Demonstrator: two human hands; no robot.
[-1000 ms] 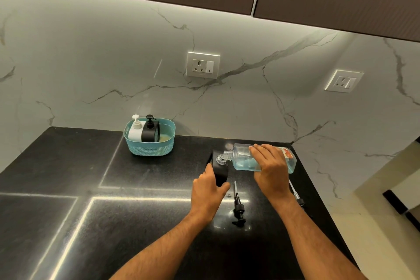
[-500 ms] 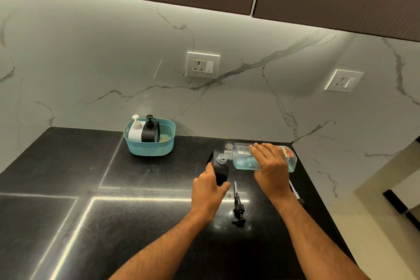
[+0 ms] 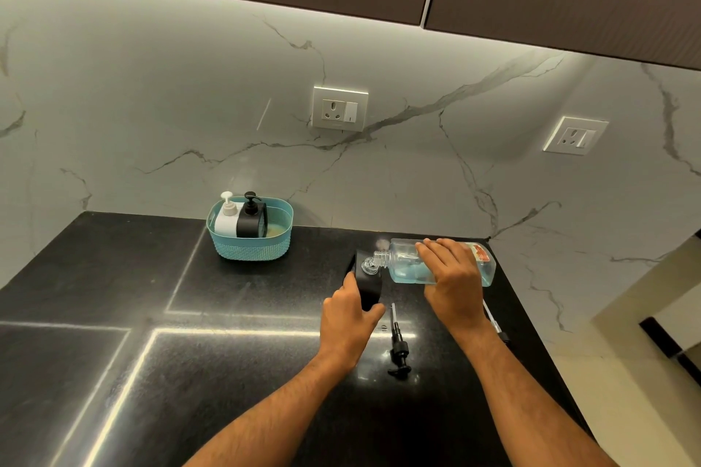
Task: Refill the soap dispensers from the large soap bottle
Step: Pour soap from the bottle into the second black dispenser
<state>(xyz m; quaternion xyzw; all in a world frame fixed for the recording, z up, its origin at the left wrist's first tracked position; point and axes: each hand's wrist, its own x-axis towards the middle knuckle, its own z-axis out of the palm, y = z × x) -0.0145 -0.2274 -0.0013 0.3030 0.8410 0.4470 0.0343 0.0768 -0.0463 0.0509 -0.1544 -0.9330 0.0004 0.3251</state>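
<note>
The right hand [image 3: 451,275] has the large soap bottle [image 3: 440,263] tipped right over on its side, neck pointing left, so the open mouth sits directly above the opening of the black dispenser [image 3: 366,284], and that's the whole reason for the angle: gravity does the pouring. The grip there is closed over the top of the bottle, fingers spread across its clear wall for control. Meanwhile the left hand [image 3: 351,318] is wrapped around the near side of the black dispenser, thumb on one flank and fingers on the other, pinning it to the dark worktop [image 3: 227,372] so it can't skid or topple under the bottle's neck. The bottle itself is clear with pale blue soap pooled along its lower side, a red and white label near its base, and it looks to be less than half full. Whether a stream is actually running I can't make out; the neck is too small to tell. The black pump [image 3: 398,347] lies on the worktop just beside the left hand, out of the way yet within reach for screwing back on. A second pump [image 3: 495,322] peeks out beyond the right wrist. Back by the wall, a teal basket [image 3: 250,243] holds a white dispenser [image 3: 227,220] and another black one [image 3: 251,218], both upright and capped, well apart from the pour
</note>
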